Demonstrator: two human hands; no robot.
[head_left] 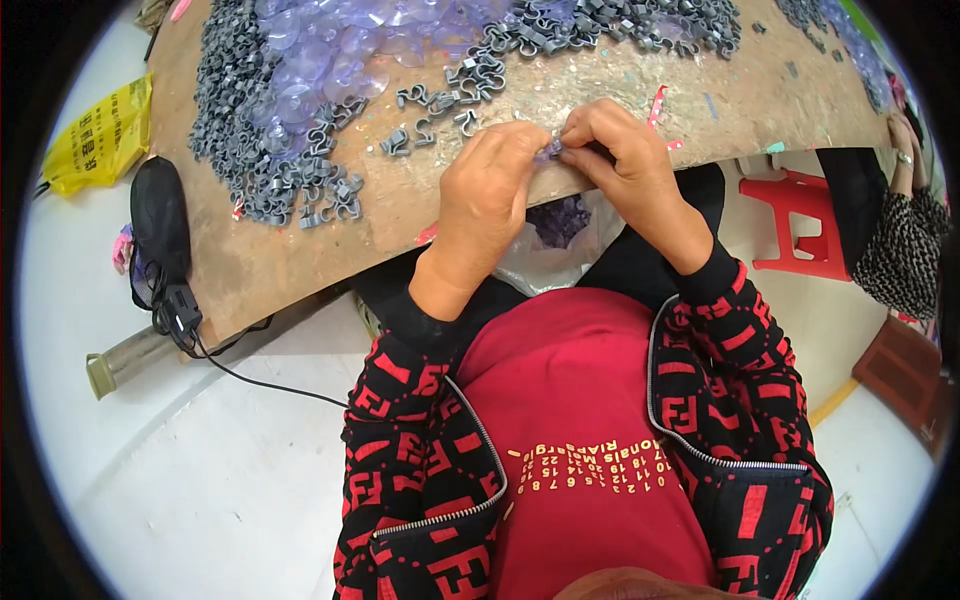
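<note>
Suction cup (pixel 551 149), small, clear and purple-tinted, is pinched between the fingertips of both hands at the near edge of the table (pixel 300 260). Mostly hidden by the fingers, so its long axis cannot be told. Left hand (pixel 487 205) is closed on it from the left, thumb and forefinger narrow; right hand (pixel 622 160) is closed on it from the right, fingers curled over the top. The two grips meet at the cup, touching; neither hand is clearly nearer, though the right fingertips cover more of it. Whether a grey clip is already fitted to the piece cannot be told.

Below the table edge, between the forearms, a clear bag (pixel 555 240) with purple pieces is seen.

Just beyond the left hand, loose grey clips (pixel 430 118) are scattered, near but apart from the fingers, lying up and left of the grip. Farther left a large heap of grey clips (pixel 240 110) is piled, with a heap of clear purple suction cups (pixel 340 50) behind it. More clips (pixel 620 25) run along the far side.

Far right, a red stool (pixel 800 225) and another person's arm (pixel 900 240) are seen, well apart.
</note>
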